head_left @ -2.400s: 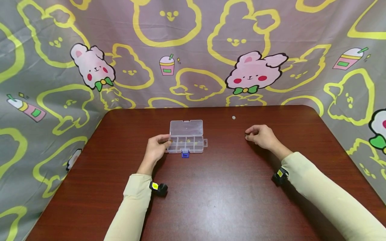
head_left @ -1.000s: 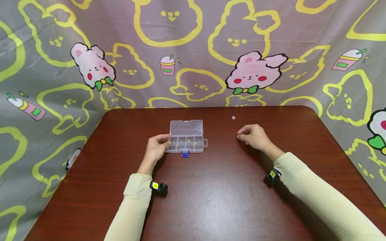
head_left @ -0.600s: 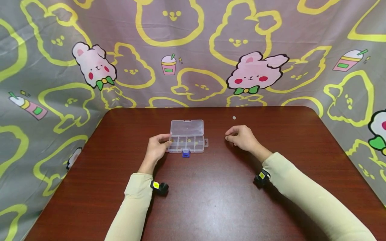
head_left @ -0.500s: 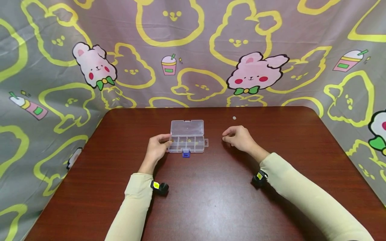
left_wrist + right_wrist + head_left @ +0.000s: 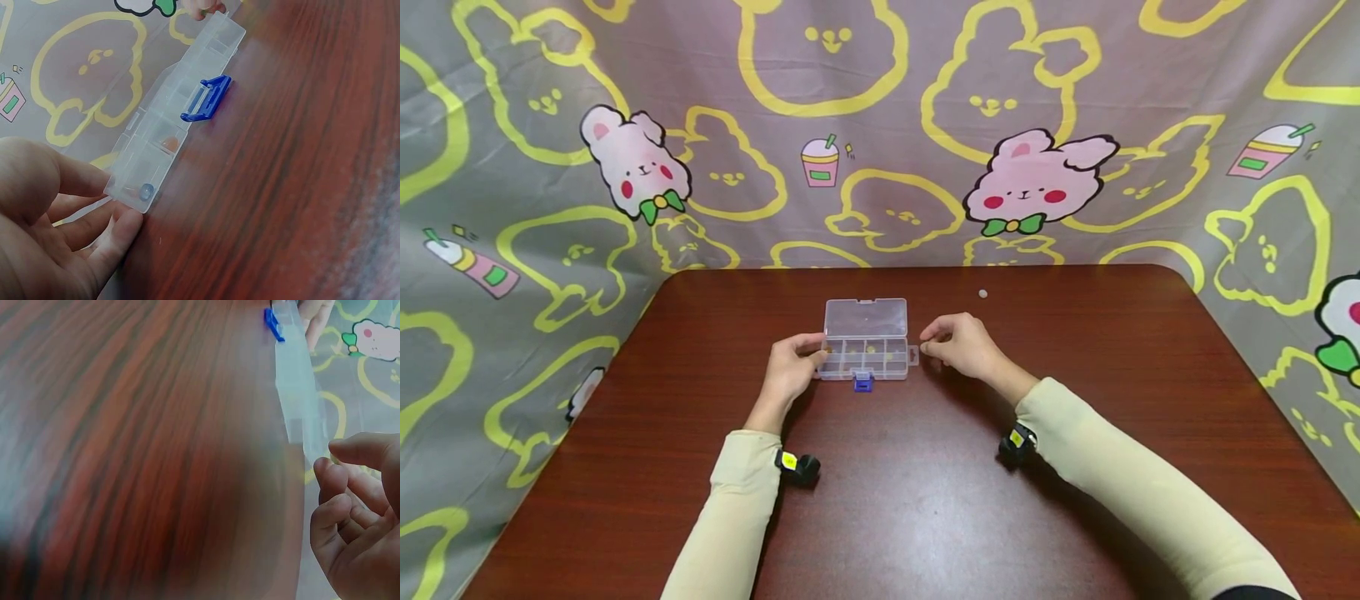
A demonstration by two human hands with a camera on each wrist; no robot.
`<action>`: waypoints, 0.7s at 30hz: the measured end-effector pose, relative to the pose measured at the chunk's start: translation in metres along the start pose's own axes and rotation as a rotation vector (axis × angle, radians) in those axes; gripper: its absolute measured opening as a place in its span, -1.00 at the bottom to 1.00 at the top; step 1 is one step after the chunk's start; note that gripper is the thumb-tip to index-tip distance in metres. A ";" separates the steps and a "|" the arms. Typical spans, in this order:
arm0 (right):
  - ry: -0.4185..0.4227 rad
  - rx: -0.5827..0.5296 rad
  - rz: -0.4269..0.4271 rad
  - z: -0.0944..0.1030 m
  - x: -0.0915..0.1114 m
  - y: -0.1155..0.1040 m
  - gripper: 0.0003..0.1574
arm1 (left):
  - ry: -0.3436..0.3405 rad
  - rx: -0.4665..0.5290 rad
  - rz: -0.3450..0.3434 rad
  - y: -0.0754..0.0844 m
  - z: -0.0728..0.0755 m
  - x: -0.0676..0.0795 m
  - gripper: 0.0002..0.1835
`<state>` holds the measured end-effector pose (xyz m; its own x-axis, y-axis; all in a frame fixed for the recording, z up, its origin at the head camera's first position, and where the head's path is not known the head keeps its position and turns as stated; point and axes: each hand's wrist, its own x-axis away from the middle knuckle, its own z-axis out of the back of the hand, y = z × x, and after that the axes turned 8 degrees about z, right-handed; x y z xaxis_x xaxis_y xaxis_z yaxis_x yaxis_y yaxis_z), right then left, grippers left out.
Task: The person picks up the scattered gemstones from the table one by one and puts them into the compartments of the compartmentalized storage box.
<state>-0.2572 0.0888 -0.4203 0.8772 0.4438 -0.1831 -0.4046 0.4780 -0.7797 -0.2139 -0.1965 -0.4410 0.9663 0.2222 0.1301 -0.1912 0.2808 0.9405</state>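
Note:
A clear plastic compartment box stands on the table, its lid raised behind it and a blue clasp at the front. My left hand grips its left end between thumb and fingers. Small beads lie in several compartments; the left wrist view shows an orange bead and a dark blue bead. Beside the box's right hanging tab, my right hand holds thumb and index fingertips together. They pinch a small bead, mostly hidden by the fingertips, its colour unclear.
A small whitish bead lies on the brown wooden table, near the back and behind my right hand. A patterned cloth hangs behind the table and along both sides.
My right hand has moved left across the table, from well right of the box to its right-hand tab, fingertips staying together. My left hand and the box have stayed in place.

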 end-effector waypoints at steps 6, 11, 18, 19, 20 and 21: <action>-0.008 -0.042 0.030 -0.010 -0.007 -0.011 -0.91 | 0.005 0.002 -0.003 -0.001 0.000 0.000 -0.66; -0.023 -0.063 0.059 -0.020 -0.010 -0.018 -0.91 | 0.006 0.007 0.003 0.000 0.000 0.000 -0.66; -0.030 -0.055 0.104 -0.033 -0.015 -0.025 -0.94 | 0.009 0.000 0.007 0.001 0.000 0.001 -0.67; -0.031 -0.050 0.111 -0.034 -0.016 -0.026 -0.95 | 0.008 0.001 0.007 0.002 0.000 0.001 -0.67; -0.032 -0.045 0.116 -0.036 -0.017 -0.027 -0.95 | 0.009 0.003 0.008 0.001 0.000 0.001 -0.67; -0.033 -0.039 0.122 -0.038 -0.018 -0.028 -0.95 | 0.009 0.004 0.009 0.001 0.000 0.001 -0.67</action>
<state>-0.2521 0.0390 -0.4181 0.8130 0.5219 -0.2582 -0.4966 0.3899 -0.7755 -0.2130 -0.1957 -0.4396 0.9629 0.2334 0.1352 -0.1987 0.2747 0.9408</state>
